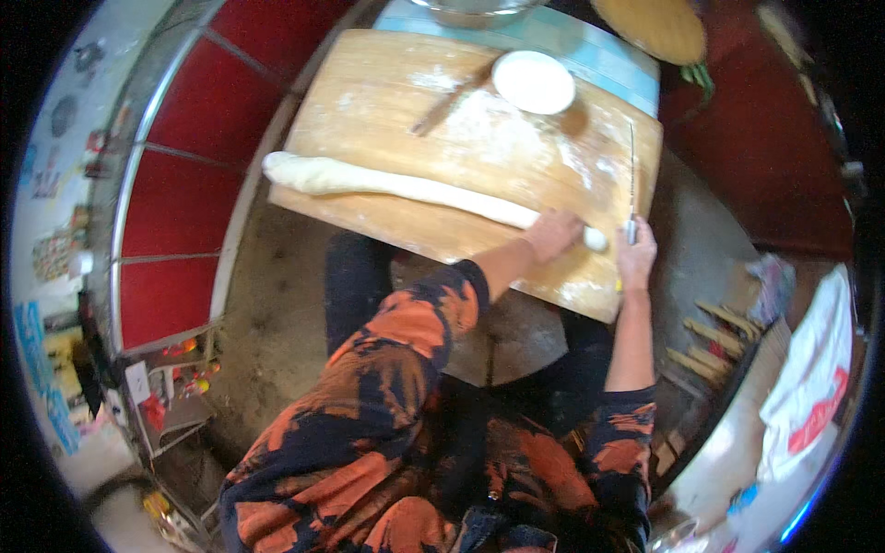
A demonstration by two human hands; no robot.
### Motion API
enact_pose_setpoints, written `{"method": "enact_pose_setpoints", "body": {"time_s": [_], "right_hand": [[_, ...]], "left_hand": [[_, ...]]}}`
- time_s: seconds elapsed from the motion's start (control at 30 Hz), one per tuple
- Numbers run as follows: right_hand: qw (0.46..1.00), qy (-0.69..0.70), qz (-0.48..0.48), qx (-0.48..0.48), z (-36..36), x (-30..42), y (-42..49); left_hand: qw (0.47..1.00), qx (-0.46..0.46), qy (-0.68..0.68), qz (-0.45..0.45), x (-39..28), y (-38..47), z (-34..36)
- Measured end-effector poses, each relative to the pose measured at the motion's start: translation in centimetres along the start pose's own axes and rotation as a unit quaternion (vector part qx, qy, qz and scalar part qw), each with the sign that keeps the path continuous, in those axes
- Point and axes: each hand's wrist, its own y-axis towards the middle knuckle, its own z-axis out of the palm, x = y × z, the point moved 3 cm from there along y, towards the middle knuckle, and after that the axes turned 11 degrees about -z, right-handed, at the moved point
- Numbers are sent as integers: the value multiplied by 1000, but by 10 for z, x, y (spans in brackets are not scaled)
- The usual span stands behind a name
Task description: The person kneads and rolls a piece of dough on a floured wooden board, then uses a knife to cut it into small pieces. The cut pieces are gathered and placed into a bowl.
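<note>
A long rope of white dough (pixel 415 186) lies across a floured wooden board (pixel 346 104). My left hand (pixel 555 233) rests over the right end of the rope, its fingers curled onto the dough. Just right of those fingers is a small cut-looking piece of dough (pixel 595 239). My right hand (pixel 637 250) grips the handle of a knife (pixel 632 173) near the board's right edge, with the blade pointing away from me. The blade is seen nearly edge-on and is apart from the dough.
A white bowl (pixel 534 81) stands on the board's far part, beside a thin wooden rolling pin (pixel 449 104) and scattered flour. Beyond are a metal basin (pixel 477 10) and a round woven tray (pixel 653 27). Red cabinets (pixel 180 186) stand at the left.
</note>
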Motion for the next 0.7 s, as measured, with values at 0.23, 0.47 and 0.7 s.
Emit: {"method": "enact_pose_setpoints", "body": {"time_s": [0.23,0.47,0.7], "right_hand": [[981,-189,41,31,-44,29,-101],[966,-209,80,131,-23,44,-122],[964,-197,42,173,1,55,-124]], "left_hand": [[999,-8,23,-40,-3,-2,-6],[998,-8,11,-55,-9,-1,-12],[998,17,26,-55,-12,3,-11]]}}
